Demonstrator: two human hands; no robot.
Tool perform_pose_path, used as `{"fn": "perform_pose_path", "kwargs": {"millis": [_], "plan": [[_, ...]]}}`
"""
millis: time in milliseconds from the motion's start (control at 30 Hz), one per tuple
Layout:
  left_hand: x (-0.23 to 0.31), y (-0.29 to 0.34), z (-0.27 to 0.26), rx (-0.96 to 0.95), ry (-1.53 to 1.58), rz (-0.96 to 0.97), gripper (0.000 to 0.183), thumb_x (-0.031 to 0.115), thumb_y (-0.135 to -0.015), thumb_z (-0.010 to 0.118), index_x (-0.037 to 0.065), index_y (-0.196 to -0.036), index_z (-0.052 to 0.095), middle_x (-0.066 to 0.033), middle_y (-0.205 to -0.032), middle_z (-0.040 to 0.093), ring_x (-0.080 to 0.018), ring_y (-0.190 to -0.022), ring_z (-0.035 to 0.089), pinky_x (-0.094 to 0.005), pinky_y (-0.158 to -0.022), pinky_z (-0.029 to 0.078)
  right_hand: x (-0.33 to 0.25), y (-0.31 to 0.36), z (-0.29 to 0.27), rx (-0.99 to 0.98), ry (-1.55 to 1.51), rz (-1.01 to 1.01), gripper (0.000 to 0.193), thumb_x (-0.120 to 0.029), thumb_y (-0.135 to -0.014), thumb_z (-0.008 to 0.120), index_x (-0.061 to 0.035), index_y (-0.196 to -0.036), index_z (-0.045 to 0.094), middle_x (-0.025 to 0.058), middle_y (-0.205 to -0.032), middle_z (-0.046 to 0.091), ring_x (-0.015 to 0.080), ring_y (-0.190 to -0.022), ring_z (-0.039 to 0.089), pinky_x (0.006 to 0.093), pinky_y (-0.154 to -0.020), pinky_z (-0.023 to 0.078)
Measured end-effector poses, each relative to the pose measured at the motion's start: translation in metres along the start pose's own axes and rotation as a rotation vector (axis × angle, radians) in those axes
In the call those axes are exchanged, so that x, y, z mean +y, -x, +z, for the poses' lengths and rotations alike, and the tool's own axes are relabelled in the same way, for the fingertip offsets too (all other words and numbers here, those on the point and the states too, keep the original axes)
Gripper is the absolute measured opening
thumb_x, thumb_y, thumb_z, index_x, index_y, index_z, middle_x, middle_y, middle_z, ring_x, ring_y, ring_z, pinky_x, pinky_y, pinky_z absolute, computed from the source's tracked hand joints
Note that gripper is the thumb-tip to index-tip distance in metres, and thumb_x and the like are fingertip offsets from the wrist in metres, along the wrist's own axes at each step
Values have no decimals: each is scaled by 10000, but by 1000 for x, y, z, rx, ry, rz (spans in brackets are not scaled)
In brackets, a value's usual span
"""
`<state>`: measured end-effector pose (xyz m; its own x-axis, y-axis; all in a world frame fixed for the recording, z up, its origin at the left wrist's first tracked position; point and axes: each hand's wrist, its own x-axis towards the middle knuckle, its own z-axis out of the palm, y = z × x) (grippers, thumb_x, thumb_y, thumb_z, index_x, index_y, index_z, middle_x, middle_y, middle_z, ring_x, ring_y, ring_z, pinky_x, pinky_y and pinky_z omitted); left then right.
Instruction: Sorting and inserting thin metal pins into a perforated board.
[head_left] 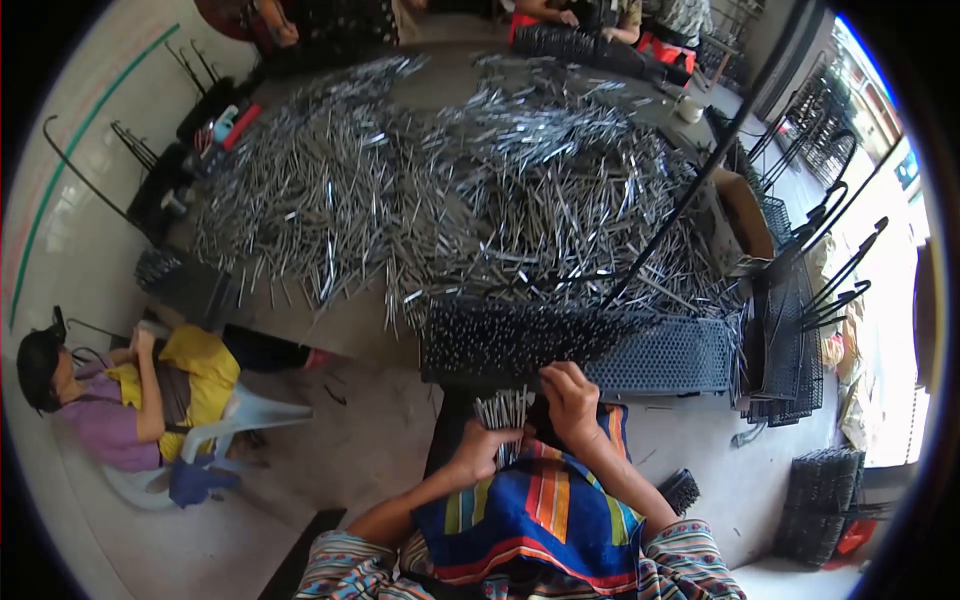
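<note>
While held upright over the lap: the bundle of metal pins (503, 410) sat just below the near edge of the black perforated tray (560, 345).
Left hand (484, 448): fingers curled tight round the bundle's lower part.
Right hand (570, 398): fingers bent together, touching the bundle's top beside the tray edge.
Table: a large heap of loose metal pins (450, 190) lay behind the tray.
Left side: a seated person in a yellow apron (150, 395) was on a white chair.
</note>
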<state>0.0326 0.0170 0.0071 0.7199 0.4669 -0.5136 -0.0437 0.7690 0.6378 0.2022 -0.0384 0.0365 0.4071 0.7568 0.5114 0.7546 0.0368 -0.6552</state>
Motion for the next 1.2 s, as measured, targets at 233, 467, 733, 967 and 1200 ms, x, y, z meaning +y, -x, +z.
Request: {"fn": "perform_pose_path", "kwargs": {"millis": [233, 467, 733, 967, 1200], "plan": [[-3, 4, 10, -28, -6, -19, 318, -98, -801, 596, -23, -1110, 595, -146, -927, 682, -252, -796, 687, -360, -728, 575, -12, -2, -23, -463, -373, 534, 195, -49, -736, 719, 43, -905, 693, 104, -762, 690, 124, -655, 623, 271, -584, 479], [-7, 11, 28, -57, -53, -147, 257, -67, -825, 611, -18, -1077, 601, -141, -886, 680, -243, -721, 695, -351, -652, 599, 7, 36, -32, -442, -856, 884, 49, -31, -769, 697, 10, -791, 712, -9, -659, 631, 43, -587, 528, 226, -531, 433], [-23, 6, 31, -10, -198, -171, 184, -14, -835, 645, -17, -1019, 632, -104, -818, 685, -192, -700, 688, -302, -623, 570, 20, 49, -37, -469, -788, 1028, 80, -27, -767, 687, -13, -703, 640, -27, -608, 560, 38, -552, 504, 219, -465, 384], [-24, 0, 17, 147, -356, -107, 117, 36, -859, 634, -30, -948, 672, -113, -815, 690, -167, -708, 682, -304, -620, 558, 21, 33, -43, -86, -751, 884, 15, -31, -826, 663, -20, -816, 663, -30, -627, 573, 33, -517, 478, 192, -471, 362], [-26, -3, 12, 43, -286, -166, 128, -64, -850, 562, -66, -939, 653, -158, -860, 691, -220, -737, 692, -332, -687, 588, 24, 16, -39, 150, -416, 387, 93, 78, -793, 655, 21, -867, 653, 19, -794, 618, 35, -617, 501, 179, -540, 382]]}}
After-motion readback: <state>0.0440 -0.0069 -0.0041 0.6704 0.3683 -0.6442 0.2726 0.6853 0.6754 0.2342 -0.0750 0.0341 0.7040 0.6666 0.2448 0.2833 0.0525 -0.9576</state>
